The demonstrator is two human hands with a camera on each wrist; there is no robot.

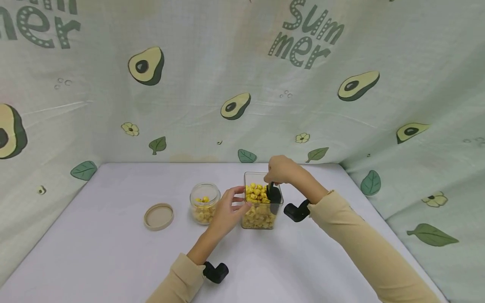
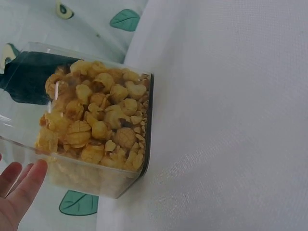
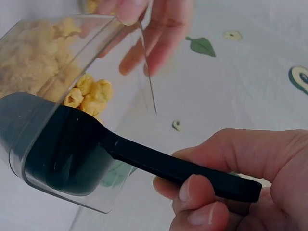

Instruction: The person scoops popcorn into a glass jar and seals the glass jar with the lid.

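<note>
My right hand (image 1: 286, 170) grips the handle of a black scoop (image 3: 72, 149), its fingers and thumb curled round it. The scoop's bowl is dipped into a clear square container (image 1: 261, 205) along the right wall. Yellow popcorn (image 2: 96, 115) fills much of that container, and its upper part is bare. At the container's left side is my left hand (image 1: 229, 208), fingers loosely extended and thumb near the front wall. The left wrist view shows only some fingertips (image 2: 33, 175) by the wall. Just left of that hand stands a round glass jar (image 1: 205, 191) partly filled with popcorn.
A round beige lid (image 1: 158, 216) lies on the white table (image 1: 94, 244), left of the jar. Behind the table hangs a pale cloth (image 1: 189, 63) printed with avocados and leaves. Black wrist mounts (image 1: 216, 272) are strapped to both forearms.
</note>
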